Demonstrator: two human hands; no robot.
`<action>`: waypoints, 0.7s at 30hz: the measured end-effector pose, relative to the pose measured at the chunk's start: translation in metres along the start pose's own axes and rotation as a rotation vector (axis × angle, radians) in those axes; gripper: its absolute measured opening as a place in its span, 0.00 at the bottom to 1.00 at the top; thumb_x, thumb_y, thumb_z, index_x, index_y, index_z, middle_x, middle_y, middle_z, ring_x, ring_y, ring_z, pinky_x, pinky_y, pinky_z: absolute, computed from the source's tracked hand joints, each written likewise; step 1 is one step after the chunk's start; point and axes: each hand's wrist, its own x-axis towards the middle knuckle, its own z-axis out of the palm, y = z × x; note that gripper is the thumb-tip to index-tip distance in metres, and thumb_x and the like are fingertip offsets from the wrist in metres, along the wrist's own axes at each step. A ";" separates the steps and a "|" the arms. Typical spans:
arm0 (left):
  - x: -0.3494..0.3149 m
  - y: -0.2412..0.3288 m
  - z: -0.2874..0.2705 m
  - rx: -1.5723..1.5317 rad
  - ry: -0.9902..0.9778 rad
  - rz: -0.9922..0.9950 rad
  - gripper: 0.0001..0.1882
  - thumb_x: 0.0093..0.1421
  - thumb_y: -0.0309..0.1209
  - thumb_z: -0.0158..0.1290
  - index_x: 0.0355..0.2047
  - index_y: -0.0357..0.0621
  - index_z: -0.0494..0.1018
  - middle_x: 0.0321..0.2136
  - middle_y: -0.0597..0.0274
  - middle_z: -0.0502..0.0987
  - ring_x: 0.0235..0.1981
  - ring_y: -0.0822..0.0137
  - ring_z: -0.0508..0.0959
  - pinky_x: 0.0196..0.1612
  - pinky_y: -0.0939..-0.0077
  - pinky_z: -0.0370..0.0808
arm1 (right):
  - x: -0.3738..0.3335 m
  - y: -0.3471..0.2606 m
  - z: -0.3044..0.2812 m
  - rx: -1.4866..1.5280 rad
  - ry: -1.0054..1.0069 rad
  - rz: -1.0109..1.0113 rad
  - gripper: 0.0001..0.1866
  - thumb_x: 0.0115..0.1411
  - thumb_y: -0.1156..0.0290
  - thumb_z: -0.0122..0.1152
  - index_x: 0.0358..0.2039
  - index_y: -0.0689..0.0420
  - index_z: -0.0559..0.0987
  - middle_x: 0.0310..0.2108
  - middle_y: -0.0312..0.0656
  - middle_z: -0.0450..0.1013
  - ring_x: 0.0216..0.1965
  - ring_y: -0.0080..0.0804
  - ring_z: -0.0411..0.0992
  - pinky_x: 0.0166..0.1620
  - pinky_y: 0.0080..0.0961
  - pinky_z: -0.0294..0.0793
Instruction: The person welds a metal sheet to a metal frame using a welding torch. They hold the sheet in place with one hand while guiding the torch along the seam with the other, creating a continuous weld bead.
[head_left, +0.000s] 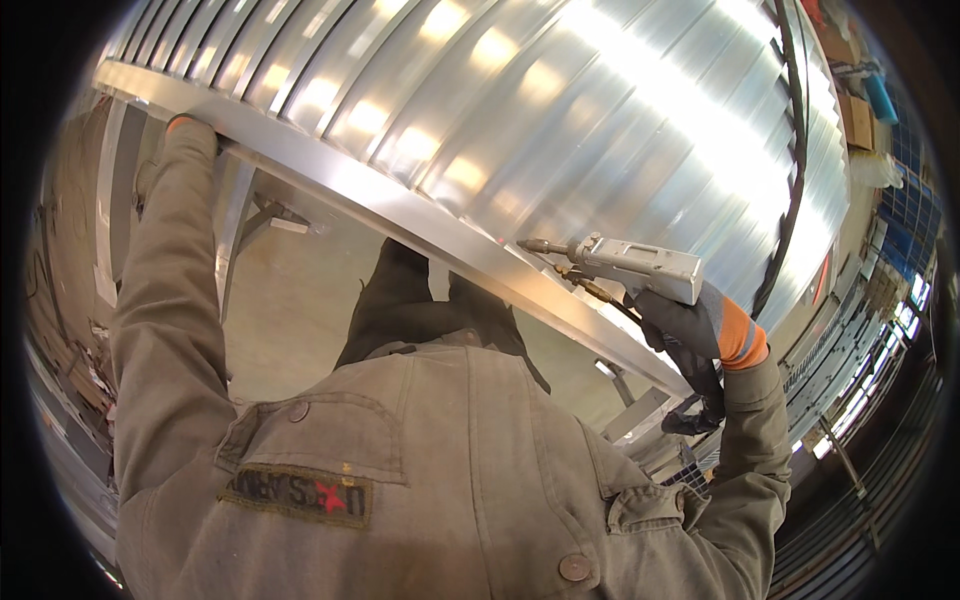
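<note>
My right hand (pixel 682 322), in a dark glove with an orange cuff, is wrapped around the grip of a silver welding gun (pixel 640 264). The gun's brass-coloured nozzle points left, with a thin feed tube beneath it, close above the flat metal rim (pixel 345 182) of a large ribbed metal panel (pixel 560 130). A small red dot glows on the metal just ahead of the nozzle. At the far left, my left arm reaches to that rim. Only the orange cuff of my left hand (pixel 190 122) shows clearly; its fingers are hidden at the rim.
A black cable (pixel 797 150) lies across the panel's right side. Metal stand legs (pixel 232 215) hold the panel up, with concrete floor (pixel 290 310) below. A black hose (pixel 690 415) hangs under my right hand. Boxes (pixel 857 122) and a blue mesh rack stand at the right.
</note>
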 end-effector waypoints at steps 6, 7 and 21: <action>-0.091 0.094 0.058 0.535 0.080 0.071 0.29 0.80 0.50 0.44 0.72 0.48 0.71 0.69 0.56 0.73 0.66 0.58 0.73 0.62 0.47 0.73 | 0.007 0.033 -0.002 -0.046 -0.064 -0.017 0.25 0.78 0.60 0.66 0.67 0.64 0.77 0.31 0.37 0.79 0.29 0.25 0.77 0.31 0.29 0.78; -0.117 0.115 0.073 0.596 0.068 0.087 0.30 0.81 0.50 0.43 0.73 0.48 0.71 0.71 0.57 0.72 0.68 0.58 0.72 0.64 0.47 0.73 | 0.010 0.039 -0.002 -0.051 -0.070 -0.029 0.28 0.77 0.61 0.66 0.70 0.64 0.75 0.30 0.37 0.79 0.28 0.24 0.77 0.30 0.28 0.78; -0.259 0.253 0.135 0.291 0.041 -0.060 0.21 0.78 0.38 0.53 0.67 0.58 0.84 0.68 0.64 0.84 0.68 0.60 0.82 0.67 0.53 0.78 | 0.035 0.058 -0.011 -0.131 -0.097 -0.230 0.18 0.78 0.56 0.64 0.50 0.61 0.82 0.26 0.35 0.76 0.26 0.24 0.77 0.29 0.28 0.77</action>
